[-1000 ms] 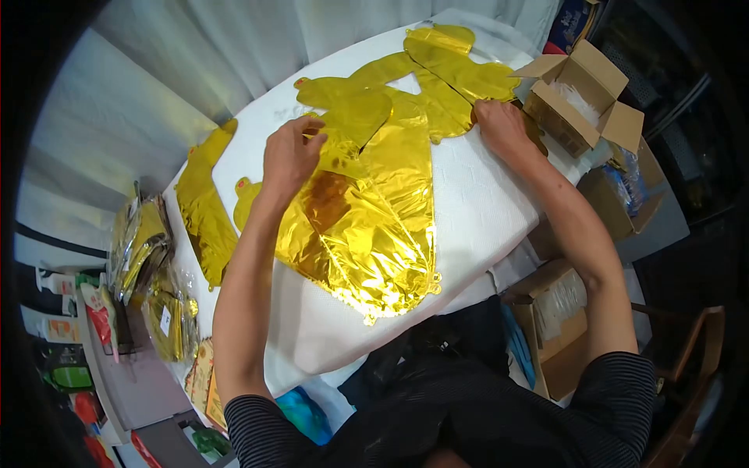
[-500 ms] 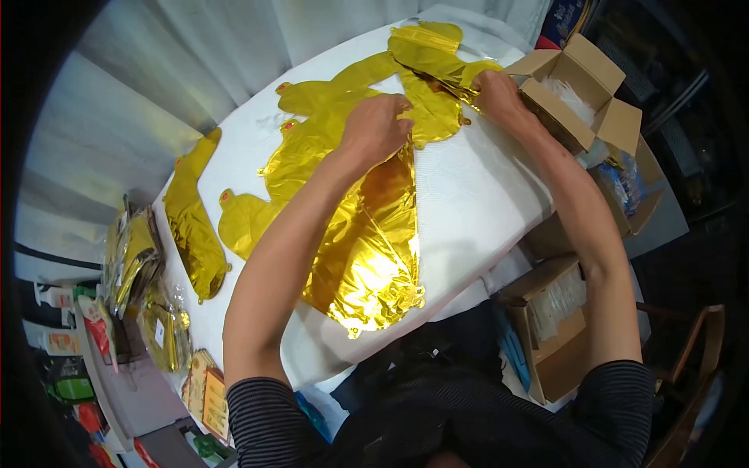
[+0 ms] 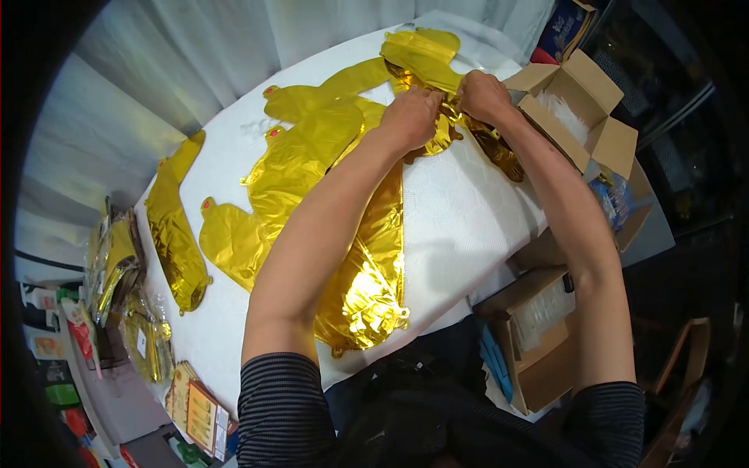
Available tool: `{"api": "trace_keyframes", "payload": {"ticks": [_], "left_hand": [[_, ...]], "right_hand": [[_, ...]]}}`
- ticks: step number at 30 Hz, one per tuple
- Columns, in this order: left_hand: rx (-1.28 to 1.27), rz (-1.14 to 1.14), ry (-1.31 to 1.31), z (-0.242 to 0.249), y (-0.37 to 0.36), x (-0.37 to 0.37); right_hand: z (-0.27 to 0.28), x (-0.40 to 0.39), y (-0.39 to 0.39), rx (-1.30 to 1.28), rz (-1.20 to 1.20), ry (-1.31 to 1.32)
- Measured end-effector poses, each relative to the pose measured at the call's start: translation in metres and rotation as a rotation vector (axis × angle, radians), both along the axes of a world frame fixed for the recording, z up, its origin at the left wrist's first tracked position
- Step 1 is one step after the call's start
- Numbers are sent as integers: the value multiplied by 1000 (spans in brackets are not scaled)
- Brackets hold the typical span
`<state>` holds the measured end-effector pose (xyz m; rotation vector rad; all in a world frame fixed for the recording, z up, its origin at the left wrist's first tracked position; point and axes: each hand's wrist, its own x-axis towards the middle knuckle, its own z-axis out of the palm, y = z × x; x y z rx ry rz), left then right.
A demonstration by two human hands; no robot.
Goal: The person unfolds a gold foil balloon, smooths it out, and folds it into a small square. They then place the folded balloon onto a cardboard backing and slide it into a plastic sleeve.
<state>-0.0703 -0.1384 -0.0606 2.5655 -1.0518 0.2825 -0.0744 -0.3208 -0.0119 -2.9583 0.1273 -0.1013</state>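
Several flat gold foil pieces lie on the white table. My left hand [image 3: 415,117], fingers closed, pinches a gold foil piece [image 3: 421,58] near the far side of the table. Just right of it, my right hand [image 3: 482,95] grips the same foil, part of which hangs down below this hand. Under my left forearm lies a large shiny gold foil piece [image 3: 367,288]. Another foil piece with a red spot [image 3: 234,238] sits to its left, and a separate one [image 3: 175,226] rests near the table's left edge.
Open cardboard boxes stand at the right, one [image 3: 589,86] holding clear plastic. A lower box [image 3: 546,363] is beside my body. Packaged gold foil [image 3: 148,339] and printed cards [image 3: 199,413] lie at the left. A white curtain [image 3: 195,54] hangs behind the white table [image 3: 468,210].
My left hand has moved right and up onto the foil, close to my right hand. Foil now extends below my right hand. The whole view has shifted slightly.
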Motion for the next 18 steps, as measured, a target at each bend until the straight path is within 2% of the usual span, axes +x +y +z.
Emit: {"api": "trace_keyframes", "payload": {"ticks": [1,5,7,11,12,13,16,18], "left_hand": [[58,23,118,0,0,0],[-2,41,140,-4,0,-2],[-18,62,57,3,-2,-10],[-19,89,-81,-9,-11,6],[4,8,-70,-7,-11,10],[28,-72,-59,-6,-11,12],[-5,-74,66,-3,-9,13],[-34,-64,55,-5,-10,13]], "right_hand": [[-1,2,0,-5,-1,12],[8,8,6,-7,-24,53],[13,13,10,-19,-86,19],[30,24,17,-121,-58,2],[35,31,16,-150,-53,5],[41,38,15,-178,-49,9],[71,70,1,-174,-76,-135],[103,99,-28,-197,-68,-142]]}}
